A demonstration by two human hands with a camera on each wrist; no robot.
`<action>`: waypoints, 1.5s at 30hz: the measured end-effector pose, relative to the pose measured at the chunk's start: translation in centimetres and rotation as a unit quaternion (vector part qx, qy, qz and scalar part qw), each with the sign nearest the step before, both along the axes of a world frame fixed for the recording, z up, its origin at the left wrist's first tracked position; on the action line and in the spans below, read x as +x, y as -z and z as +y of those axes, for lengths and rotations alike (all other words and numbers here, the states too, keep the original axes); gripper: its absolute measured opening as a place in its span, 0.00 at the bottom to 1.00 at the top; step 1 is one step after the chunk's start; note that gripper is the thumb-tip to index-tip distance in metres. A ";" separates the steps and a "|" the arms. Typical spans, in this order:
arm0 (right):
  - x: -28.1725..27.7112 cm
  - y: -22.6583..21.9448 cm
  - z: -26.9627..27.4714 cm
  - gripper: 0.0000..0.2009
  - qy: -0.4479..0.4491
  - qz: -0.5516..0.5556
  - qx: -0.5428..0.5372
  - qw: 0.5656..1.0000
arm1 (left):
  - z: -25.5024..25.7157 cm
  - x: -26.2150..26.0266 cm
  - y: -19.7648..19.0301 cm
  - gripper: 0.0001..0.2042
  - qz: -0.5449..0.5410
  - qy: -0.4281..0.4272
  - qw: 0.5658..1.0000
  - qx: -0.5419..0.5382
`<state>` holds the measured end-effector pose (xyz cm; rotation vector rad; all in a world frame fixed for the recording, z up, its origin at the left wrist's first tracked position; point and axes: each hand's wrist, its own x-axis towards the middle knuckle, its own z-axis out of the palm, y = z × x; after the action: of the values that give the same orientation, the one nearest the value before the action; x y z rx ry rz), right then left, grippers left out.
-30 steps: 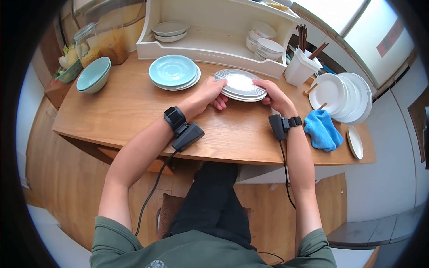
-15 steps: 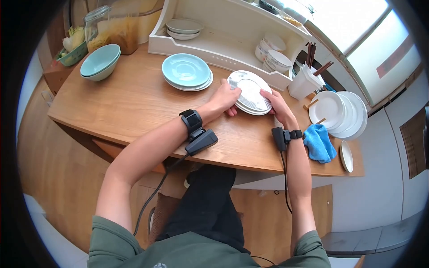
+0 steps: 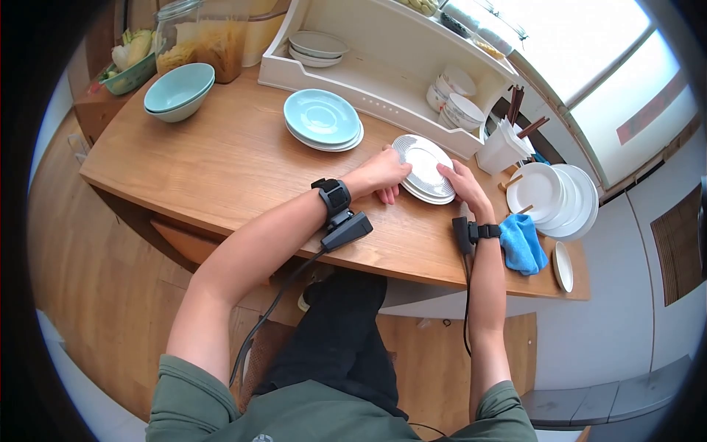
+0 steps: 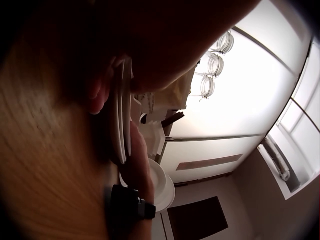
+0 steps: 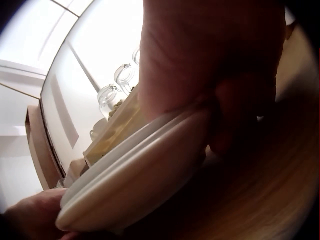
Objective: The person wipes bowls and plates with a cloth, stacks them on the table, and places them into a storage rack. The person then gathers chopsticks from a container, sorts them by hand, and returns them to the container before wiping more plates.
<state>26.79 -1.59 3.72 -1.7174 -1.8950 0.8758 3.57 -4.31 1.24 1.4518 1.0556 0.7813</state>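
Note:
Both hands hold a small stack of white plates (image 3: 426, 171) with grey ringed rims, low over the wooden table. My left hand (image 3: 381, 174) grips the left edge, thumb on top and fingers underneath. At the opposite edge my right hand (image 3: 465, 188) has its thumb over the rim. The left wrist view shows the plates (image 4: 121, 120) edge-on, stacked closely, with the right hand (image 4: 137, 165) beyond. From the right wrist, the plates' undersides (image 5: 145, 180) appear tilted. Left of the stack, light-blue plates (image 3: 322, 116) lie on white ones.
Blue and pale bowls (image 3: 179, 87) stand nested at the left. Behind is a white shelf (image 3: 368, 92) with bowls and dishes. To the right are a white chopstick holder (image 3: 504, 147), racked white plates (image 3: 567, 199), a blue cloth (image 3: 523, 244) and an oval dish (image 3: 563, 267).
The head view has turned, so the table sits rotated. Both hands keep hold of the plate stack, which has come a little away from the shelf towards me.

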 end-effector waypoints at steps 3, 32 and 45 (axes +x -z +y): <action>0.2 -0.1 0.2 0.24 -0.008 -0.140 0.066 0.988 | 0.1 -0.1 0.0 0.21 0.013 -0.005 1.000 0.015; -11.2 -15.2 -28.7 0.16 -0.519 0.447 0.355 0.636 | -0.2 -0.2 -1.0 0.19 0.063 0.031 0.998 0.007; -9.2 -16.0 -28.2 0.12 -0.536 0.378 0.376 0.655 | 0.2 -0.3 -0.5 0.19 0.034 0.040 0.999 0.016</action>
<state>17.57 -29.79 19.73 0.3971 -2.0075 0.7377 3.32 -4.06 1.72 1.5468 1.0339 0.6990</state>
